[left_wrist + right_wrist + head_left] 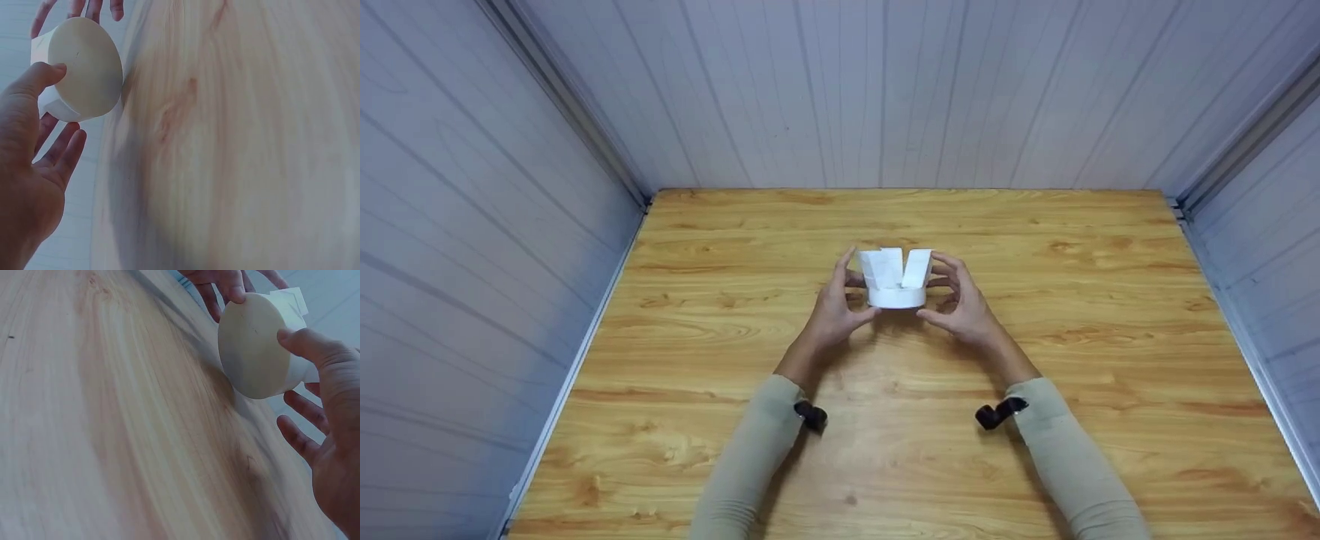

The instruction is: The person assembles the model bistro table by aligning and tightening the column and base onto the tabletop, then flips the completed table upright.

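A small white round paper container (895, 281) with upright folded flaps at its top is held just above the middle of the wooden table (900, 450). My left hand (846, 298) grips its left side, thumb on the lower rim and fingers behind. My right hand (954, 298) grips the right side the same way. The left wrist view shows the container's round flat bottom (84, 64) with my left thumb (42, 79) on its edge. From the right wrist, the same bottom (253, 349) appears with my right thumb (306, 343) pressed on its rim.
Pale panelled walls (885, 90) close the table in at the back and on both sides. A metal strip (577, 360) runs along the left table edge. A black strap fitting (996, 413) sits at each beige sleeve's cuff.
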Demonstrator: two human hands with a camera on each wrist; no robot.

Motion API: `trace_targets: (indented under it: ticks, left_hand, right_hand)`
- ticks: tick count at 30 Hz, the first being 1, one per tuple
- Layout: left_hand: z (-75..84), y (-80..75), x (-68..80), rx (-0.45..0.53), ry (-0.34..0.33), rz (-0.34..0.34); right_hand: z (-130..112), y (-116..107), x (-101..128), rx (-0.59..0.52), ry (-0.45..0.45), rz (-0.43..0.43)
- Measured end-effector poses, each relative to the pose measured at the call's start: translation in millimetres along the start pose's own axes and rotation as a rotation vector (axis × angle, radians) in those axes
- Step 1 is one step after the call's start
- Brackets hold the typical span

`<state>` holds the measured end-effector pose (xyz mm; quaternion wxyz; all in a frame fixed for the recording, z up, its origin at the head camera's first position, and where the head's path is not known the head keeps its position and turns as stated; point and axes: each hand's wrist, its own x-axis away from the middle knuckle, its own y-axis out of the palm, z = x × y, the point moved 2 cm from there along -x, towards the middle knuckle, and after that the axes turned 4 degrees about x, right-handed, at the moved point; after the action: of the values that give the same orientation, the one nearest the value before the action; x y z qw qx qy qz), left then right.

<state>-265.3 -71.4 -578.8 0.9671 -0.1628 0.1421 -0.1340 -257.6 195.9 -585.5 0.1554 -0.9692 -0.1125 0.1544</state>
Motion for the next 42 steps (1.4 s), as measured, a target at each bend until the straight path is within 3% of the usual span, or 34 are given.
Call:
trace_targets:
  ticks: [10,20,32,42]
  left_hand:
    - [1.2,2.0,-0.9,0.033,0.005,0.007]
    - [2.3,2.8,-1.7,0.009,0.018,0.028]
    - [7.5,3.7,-2.1,0.052,-0.002,0.052]
    - [12.1,4.5,1.0,0.072,0.035,-0.023]
  right_hand:
    - [1,3,4,0.098,0.008,0.058]
    - [-2,4,4,0.056,0.032,0.082]
    - [-7,3,-1,-0.007,0.026,0.123]
    - [-16,2,-7,-0.111,0.077,0.193]
